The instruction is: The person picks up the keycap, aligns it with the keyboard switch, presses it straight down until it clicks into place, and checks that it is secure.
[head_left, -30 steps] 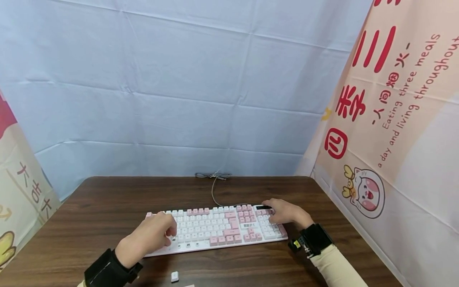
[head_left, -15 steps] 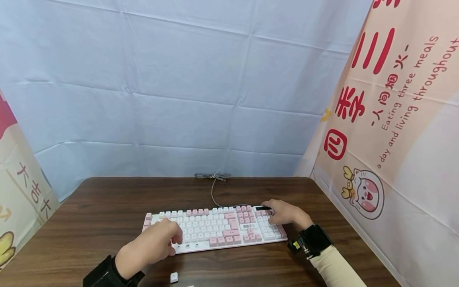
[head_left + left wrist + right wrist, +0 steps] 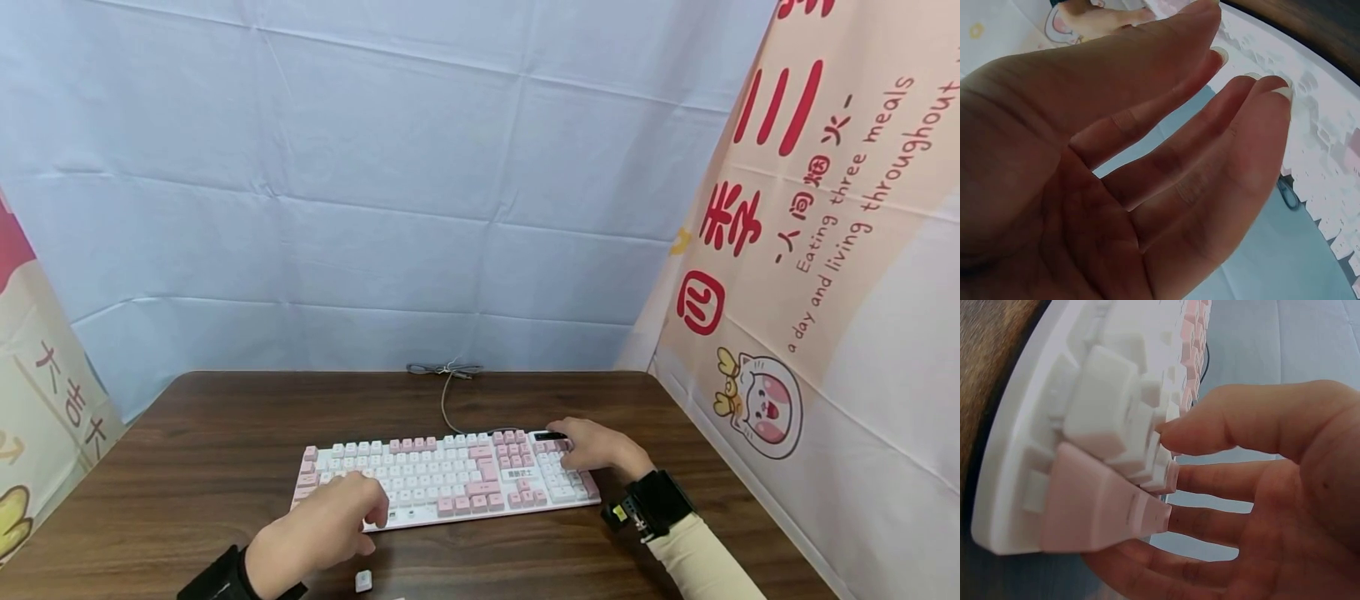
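A white and pink keyboard lies on the table, with bare key sockets in its front row. My left hand hovers at the keyboard's front left edge and covers part of it. In the left wrist view the fingers are loosely bent, with nothing between them and the thumb. Just below that hand, a loose white keycap rests on the table. At the keyboard's right end, my right hand holds on: the thumb presses over the number keys, and the fingers reach round the far edge.
A grey cable runs from behind the keyboard to a tied bundle at the table's back edge. A pale sliver of something shows at the bottom of the head view. Cloth hangings stand behind and on both sides.
My left hand has drawn back from over the keyboard's left part toward its front edge and slightly right, uncovering the pink keys at the left end. The right hand has stayed put.
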A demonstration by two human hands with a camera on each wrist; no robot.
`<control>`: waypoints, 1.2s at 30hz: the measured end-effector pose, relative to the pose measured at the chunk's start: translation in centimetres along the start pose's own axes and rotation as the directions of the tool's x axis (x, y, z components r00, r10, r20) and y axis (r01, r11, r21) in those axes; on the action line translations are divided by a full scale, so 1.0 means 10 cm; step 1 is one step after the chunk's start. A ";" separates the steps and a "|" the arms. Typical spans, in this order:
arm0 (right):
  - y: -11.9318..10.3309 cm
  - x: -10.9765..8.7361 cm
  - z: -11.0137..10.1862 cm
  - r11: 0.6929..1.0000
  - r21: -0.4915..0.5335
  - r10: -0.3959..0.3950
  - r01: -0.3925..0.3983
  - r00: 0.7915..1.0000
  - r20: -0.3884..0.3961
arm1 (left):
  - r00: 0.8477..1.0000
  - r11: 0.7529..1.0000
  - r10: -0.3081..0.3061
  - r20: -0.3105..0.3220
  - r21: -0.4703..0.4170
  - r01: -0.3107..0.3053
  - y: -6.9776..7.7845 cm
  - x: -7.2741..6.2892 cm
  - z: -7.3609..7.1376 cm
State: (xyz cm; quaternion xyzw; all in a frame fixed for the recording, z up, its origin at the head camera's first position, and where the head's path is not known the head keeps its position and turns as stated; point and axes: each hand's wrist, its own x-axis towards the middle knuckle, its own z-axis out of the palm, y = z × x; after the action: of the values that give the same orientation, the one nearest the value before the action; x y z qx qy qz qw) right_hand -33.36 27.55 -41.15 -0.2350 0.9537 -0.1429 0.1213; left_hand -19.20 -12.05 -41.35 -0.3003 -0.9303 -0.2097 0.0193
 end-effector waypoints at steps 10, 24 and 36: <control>0.00 0.00 0.00 1.000 -0.002 0.002 -0.002 1.000 0.003 | 0.998 0.996 0.058 -0.017 0.063 -0.056 0.05 -0.08 0.12; 0.00 0.00 -0.01 1.000 -0.011 -0.014 0.014 1.000 0.002 | 0.998 0.997 0.053 -0.017 0.062 -0.052 0.02 -0.16 0.19; 0.00 -0.02 0.00 1.000 0.001 -0.020 0.020 1.000 0.000 | 0.999 0.998 0.033 0.016 0.061 -0.034 -0.01 -0.15 0.25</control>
State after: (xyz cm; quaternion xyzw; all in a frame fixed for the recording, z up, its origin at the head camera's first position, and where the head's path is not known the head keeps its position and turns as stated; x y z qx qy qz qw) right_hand -33.23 27.60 -41.07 -0.2447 0.9512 -0.1448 0.1201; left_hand -17.79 -11.90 -43.90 -0.3167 -0.9312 -0.1787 0.0249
